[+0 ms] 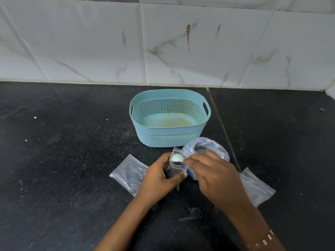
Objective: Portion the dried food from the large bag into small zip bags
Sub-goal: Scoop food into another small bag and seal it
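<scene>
My left hand grips a small clear zip bag upright on the black counter, thumb across its front. At the bag's mouth sits a pale green rounded scoop, and my right hand pinches it there with its fingertips. Just behind my right hand stands the large bluish plastic bag, its mouth open; the contents are hidden. One filled small zip bag lies flat to the left. Another clear zip bag lies to the right, partly under my right wrist.
A light blue perforated basket stands behind the bags, with only a brownish stain on its floor. The black counter ends at a white marble-tiled wall. A few white crumbs dot the counter's left side.
</scene>
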Demonstrator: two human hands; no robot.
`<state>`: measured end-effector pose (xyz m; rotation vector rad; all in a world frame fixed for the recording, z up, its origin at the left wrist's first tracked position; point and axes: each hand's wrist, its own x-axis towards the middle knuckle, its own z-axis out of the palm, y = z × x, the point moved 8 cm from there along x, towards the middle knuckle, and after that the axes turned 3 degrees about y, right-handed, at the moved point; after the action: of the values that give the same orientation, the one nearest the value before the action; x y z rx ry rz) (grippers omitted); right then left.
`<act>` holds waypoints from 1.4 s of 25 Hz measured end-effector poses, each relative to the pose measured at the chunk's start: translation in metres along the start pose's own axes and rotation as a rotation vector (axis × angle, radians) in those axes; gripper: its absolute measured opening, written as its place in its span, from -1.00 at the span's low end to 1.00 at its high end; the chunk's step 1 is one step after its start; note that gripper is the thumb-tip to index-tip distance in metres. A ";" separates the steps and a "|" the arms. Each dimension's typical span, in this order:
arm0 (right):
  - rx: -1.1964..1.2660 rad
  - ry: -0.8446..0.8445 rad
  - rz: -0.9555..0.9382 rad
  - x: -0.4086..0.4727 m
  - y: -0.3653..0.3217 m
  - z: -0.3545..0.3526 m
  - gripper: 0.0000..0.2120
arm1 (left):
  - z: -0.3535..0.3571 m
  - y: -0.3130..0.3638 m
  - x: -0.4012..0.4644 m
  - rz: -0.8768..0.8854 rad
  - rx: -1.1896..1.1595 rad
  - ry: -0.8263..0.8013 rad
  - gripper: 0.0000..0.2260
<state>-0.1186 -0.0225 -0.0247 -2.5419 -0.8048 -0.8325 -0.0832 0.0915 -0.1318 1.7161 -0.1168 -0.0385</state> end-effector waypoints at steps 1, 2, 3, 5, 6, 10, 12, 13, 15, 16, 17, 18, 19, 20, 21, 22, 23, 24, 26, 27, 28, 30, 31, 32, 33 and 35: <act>0.047 0.027 0.058 0.001 0.005 -0.005 -0.72 | 0.000 -0.001 0.000 -0.006 -0.006 0.000 -0.60; 0.107 0.083 0.133 0.001 0.013 -0.013 -0.73 | -0.001 -0.002 0.000 -0.013 -0.012 -0.002 -0.60; 0.152 0.145 0.210 0.001 0.022 -0.022 -0.74 | -0.001 -0.003 0.000 -0.017 -0.018 -0.005 -0.60; 0.132 0.204 0.337 -0.002 0.040 -0.031 -0.77 | -0.001 -0.004 0.000 -0.022 -0.023 -0.007 -0.61; 0.086 0.185 0.391 -0.007 0.050 -0.027 -0.79 | -0.001 -0.004 -0.001 -0.020 -0.022 -0.004 -0.61; -0.069 -0.048 0.523 -0.029 0.074 0.003 -0.84 | -0.001 -0.003 -0.002 -0.014 -0.021 -0.005 -0.59; -0.129 -0.095 0.458 -0.033 0.071 0.012 -0.82 | -0.002 -0.003 -0.002 -0.018 -0.024 -0.001 -0.59; -0.153 -0.091 0.417 -0.033 0.068 0.015 -0.83 | -0.002 -0.003 -0.002 -0.019 -0.025 0.001 -0.59; -0.169 -0.060 0.350 -0.031 0.065 0.017 -0.90 | -0.002 -0.001 -0.003 -0.019 -0.026 0.010 -0.59; -0.166 -0.035 0.338 -0.030 0.065 0.016 -0.95 | -0.002 0.000 -0.003 -0.022 -0.025 0.017 -0.59; -0.143 -0.020 0.350 -0.030 0.064 0.014 -0.87 | -0.003 0.002 -0.003 -0.022 -0.023 0.025 -0.60; -0.082 -0.001 0.360 -0.030 0.062 0.012 -0.77 | -0.003 0.003 -0.004 -0.019 -0.017 0.035 -0.60; 0.005 0.017 0.377 -0.027 0.057 0.009 -0.70 | -0.003 0.004 -0.004 -0.012 -0.007 0.045 -0.61; 0.089 0.031 0.379 -0.023 0.051 0.006 -0.67 | -0.003 0.005 -0.004 -0.006 0.002 0.054 -0.61; 0.138 0.014 0.381 -0.020 0.043 0.007 -0.66 | -0.003 0.005 -0.004 -0.004 0.006 0.061 -0.62; 0.135 -0.015 0.372 -0.018 0.035 0.010 -0.67 | -0.003 0.006 -0.004 0.000 0.005 0.069 -0.63; 0.107 -0.042 0.356 -0.016 0.028 0.014 -0.71 | -0.003 0.005 -0.004 0.002 0.010 0.082 -0.65; 0.092 -0.050 0.352 -0.016 0.025 0.018 -0.77 | -0.005 0.006 -0.005 0.002 0.026 0.101 -0.67; 0.130 -0.044 0.402 -0.016 0.028 0.021 -0.89 | -0.010 0.007 -0.006 -0.003 0.050 0.152 -0.71; 0.185 -0.032 0.447 -0.017 0.031 0.020 -0.92 | -0.013 0.009 -0.007 -0.002 0.033 0.166 -0.72; 0.262 -0.027 0.507 -0.017 0.036 0.020 -0.92 | -0.015 0.011 -0.007 -0.001 -0.009 0.163 -0.74; 0.456 -0.026 0.636 -0.018 0.042 0.020 -0.91 | -0.018 0.015 -0.007 -0.008 -0.114 0.124 -0.80; 0.546 -0.018 0.679 -0.017 0.044 0.019 -0.89 | -0.020 0.018 -0.006 -0.007 -0.151 0.103 -0.84; 0.614 -0.002 0.705 -0.016 0.044 0.018 -0.86 | -0.021 0.021 -0.006 -0.005 -0.179 0.086 -0.89; 0.661 0.018 0.720 -0.014 0.045 0.017 -0.83 | -0.022 0.024 -0.005 -0.004 -0.208 0.075 -0.93; 0.726 0.054 0.734 -0.010 0.046 0.016 -0.78 | -0.024 0.029 -0.004 -0.007 -0.263 0.073 -0.93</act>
<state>-0.0903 -0.0541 -0.0500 -1.9021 -0.0690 -0.2787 -0.0865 0.1112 -0.0998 1.4534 -0.0489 0.0035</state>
